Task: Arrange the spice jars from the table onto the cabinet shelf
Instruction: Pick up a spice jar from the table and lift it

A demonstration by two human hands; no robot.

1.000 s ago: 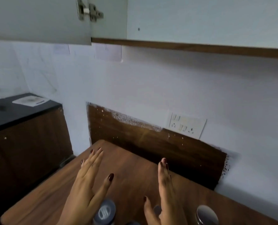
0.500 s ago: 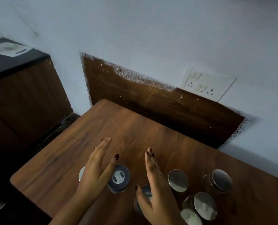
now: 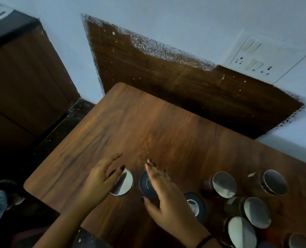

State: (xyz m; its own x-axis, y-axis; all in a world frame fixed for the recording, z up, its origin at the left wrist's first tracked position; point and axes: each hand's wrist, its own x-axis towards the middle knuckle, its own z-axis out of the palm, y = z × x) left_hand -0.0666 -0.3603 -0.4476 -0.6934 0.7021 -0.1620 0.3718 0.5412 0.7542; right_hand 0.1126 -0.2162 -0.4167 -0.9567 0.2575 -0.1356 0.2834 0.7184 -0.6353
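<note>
1. The dark brown wood-grain tabletop (image 3: 148, 126) fills the middle of your view, its far edge against a pale blue-white wall (image 3: 166, 18) with a dark brown wooden panel (image 3: 166, 76) set into it.
2. To your left stands a dark brown wooden cabinet with a black top (image 3: 23, 68), apart from the tabletop; on the wall to the right sits a white switch and socket plate (image 3: 256, 58).
3. Your left hand (image 3: 98, 185) hangs open over the near part of the tabletop, fingers spread and slightly curled, gripping nothing — it partly covers a round jar with a shiny silver lid (image 3: 123, 183), and you cannot tell from here whether it touches the lid.
4. Your right hand (image 3: 166, 199) is open too, fingers straight and close together, holding nothing; it reaches over a round jar with a dark blue-black lid (image 3: 146, 185), just beside the silver-lidded one. A thin black band (image 3: 204, 241) circles that wrist.
5. A second dark-lidded round jar with a pale label (image 3: 197, 206) stands just right of your right hand, partly hidden by it.
6. The remaining spice jars cluster at the near right of the tabletop — silver-lidded dark jars at (image 3: 223, 184), (image 3: 274, 182), (image 3: 256, 212) and (image 3: 241, 233), close together, some touching.
7. One more jar (image 3: 299, 241) is cut off by the lower right edge.
8. All the jars in view stand on the tabletop.
</note>
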